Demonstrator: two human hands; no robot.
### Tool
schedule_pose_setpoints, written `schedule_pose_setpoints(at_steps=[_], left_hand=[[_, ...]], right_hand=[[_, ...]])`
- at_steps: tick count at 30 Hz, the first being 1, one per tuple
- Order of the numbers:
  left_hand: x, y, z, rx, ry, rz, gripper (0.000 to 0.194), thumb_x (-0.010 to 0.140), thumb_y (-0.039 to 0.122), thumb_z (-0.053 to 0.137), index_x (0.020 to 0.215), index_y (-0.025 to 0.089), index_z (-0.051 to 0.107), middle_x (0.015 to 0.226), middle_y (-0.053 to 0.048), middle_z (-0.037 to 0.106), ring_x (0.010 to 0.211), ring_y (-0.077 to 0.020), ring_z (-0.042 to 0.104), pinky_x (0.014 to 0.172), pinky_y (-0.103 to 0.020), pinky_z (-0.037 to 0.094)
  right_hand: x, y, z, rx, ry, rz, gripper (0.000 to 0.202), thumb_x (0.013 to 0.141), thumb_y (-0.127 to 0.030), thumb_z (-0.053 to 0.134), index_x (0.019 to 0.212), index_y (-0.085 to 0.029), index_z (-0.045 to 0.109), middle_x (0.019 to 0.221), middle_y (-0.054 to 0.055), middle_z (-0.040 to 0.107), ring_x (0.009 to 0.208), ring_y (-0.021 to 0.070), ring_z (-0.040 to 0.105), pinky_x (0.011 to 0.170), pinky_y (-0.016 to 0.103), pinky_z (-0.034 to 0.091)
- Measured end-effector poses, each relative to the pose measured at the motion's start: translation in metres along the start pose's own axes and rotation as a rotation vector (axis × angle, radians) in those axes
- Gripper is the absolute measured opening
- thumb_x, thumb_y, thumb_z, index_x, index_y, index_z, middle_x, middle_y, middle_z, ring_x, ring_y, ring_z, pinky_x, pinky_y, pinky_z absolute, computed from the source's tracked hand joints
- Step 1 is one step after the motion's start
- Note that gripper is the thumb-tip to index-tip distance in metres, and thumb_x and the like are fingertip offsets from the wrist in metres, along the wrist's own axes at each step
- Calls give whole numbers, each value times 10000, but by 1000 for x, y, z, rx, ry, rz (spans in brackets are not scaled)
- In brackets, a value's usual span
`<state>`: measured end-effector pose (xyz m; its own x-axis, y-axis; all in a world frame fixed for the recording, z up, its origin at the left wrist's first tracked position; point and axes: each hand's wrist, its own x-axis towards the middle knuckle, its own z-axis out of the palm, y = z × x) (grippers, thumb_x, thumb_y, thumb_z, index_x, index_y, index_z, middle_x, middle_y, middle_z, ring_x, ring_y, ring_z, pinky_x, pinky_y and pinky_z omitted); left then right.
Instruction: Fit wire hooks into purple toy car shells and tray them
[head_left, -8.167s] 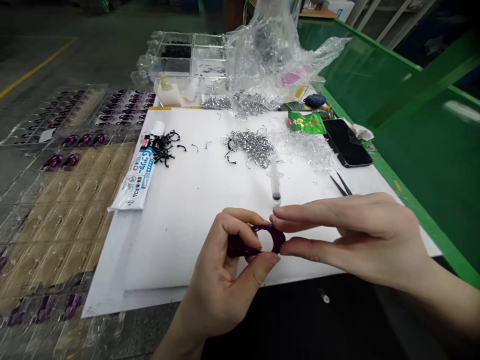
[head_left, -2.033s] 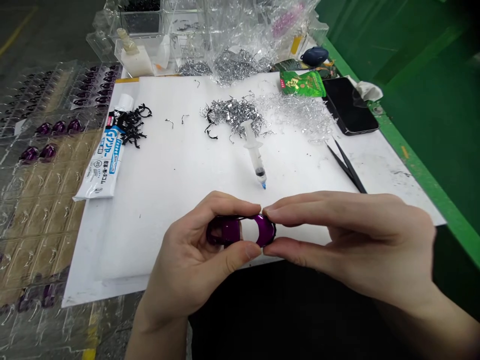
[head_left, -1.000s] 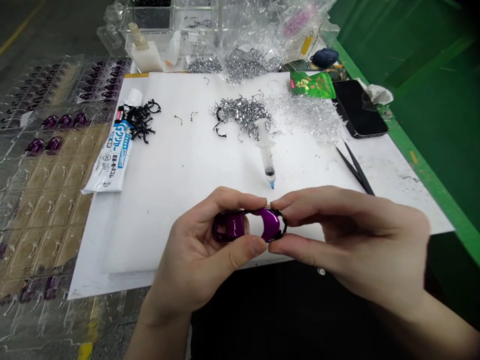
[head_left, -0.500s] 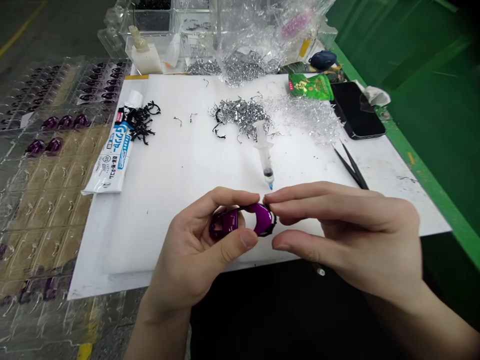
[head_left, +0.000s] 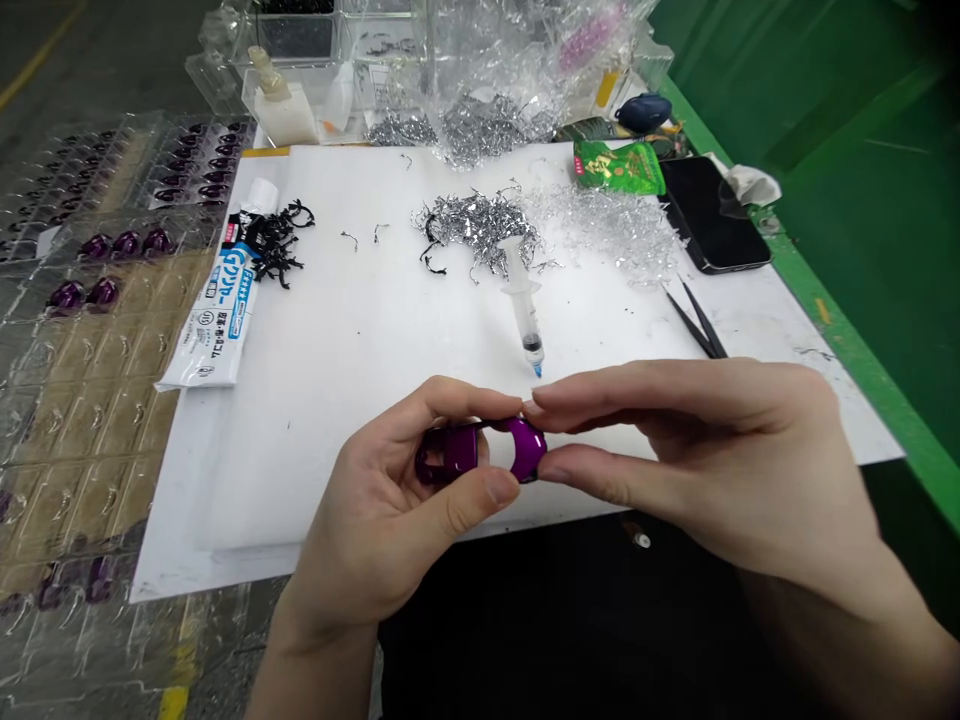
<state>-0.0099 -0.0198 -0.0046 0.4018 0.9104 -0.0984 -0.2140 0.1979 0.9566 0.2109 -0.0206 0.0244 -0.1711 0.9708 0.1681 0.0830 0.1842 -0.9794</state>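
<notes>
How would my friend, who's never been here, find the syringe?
Find the big white board, then the silver shreds toward its far side. The see-through syringe points from them toward the right hand; only it has a small blue tip.

A black phone (head_left: 709, 215) lies beside a green packet (head_left: 619, 168) and crumpled white wad (head_left: 756, 186)

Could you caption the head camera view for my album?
Two hands, left and right, hold a glossy purple piece over a white work surface, near a syringe.
</notes>
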Motion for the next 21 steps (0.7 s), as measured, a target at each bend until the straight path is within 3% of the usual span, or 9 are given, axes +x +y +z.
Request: schedule_pose_setpoints(at_steps=[2,9,15,19,21], left_hand=[[0,1,1,48,-7,41,231,1007,267,840,1209,377,817,1010,16,701,744,-82,537,647,-179,470],[2,1,6,163,45,176,254,985,169,834,1198,304,801,1009,8,641,776,-86,563,671,-195,482],[-1,0,10,61,122,182,210,960,122,853,1071,277,766,1093,5,719,879,-89,652,746,-144,555],[-3,0,9,30,130,168,225,940,112,874,1021,265,731,1138,12,743,833,-76,642,745,-141,563],[-3,-1,9,21,131,155,229,940,131,883,1011,265,712,1138,14,743,813,-76,635,733,-151,557]], right_hand=[[-1,-2,-2,-11,-7,15,580,763,-42,1002,1194,-406,865,1071,-128,867,967,87,845,926,85,657],[4,1,-8,50,-110,-4,595,836,-113,980,1330,-397,806,1102,-108,866,1009,118,851,975,165,692],[0,11,-7,53,-64,-46,756,857,-60,948,1450,-455,695,1190,-90,849,1101,182,843,1028,281,715],[-1,11,-5,27,17,-96,796,792,-52,987,1403,-467,689,1486,-65,726,1040,206,857,945,300,749],[-1,10,-5,11,35,-102,801,782,-58,993,1394,-474,688,1441,-68,751,1012,210,862,915,300,754]])
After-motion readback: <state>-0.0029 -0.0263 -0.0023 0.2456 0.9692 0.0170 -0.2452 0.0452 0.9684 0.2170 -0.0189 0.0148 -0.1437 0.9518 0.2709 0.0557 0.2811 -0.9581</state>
